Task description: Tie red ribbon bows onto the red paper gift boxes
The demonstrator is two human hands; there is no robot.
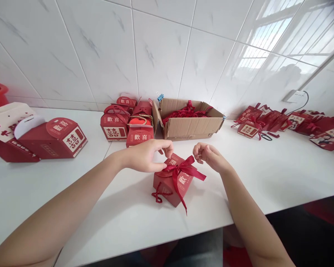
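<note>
A red gift box (167, 184) with gold lettering stands on the white table in front of me. A dark red ribbon (189, 170) is tied in a bow on its top, one tail hanging down the front. From its near left side a twisted red cord handle (158, 195) sticks out. My left hand (149, 155) reaches over the box's left edge, thumb and fingers apart, the thumb tip at the bow's left end; whether it touches cannot be made out. Just right of the bow, my right hand (208, 156) hovers with loosely curled fingers, holding nothing.
Behind stands a cardboard box (195, 128) of red ribbons (190, 111), with several red gift boxes (114, 122) beside it. More red boxes (52, 139) lie at the left. Ribboned boxes (249, 128) and a black cable (302, 105) are at the right, along the tiled wall.
</note>
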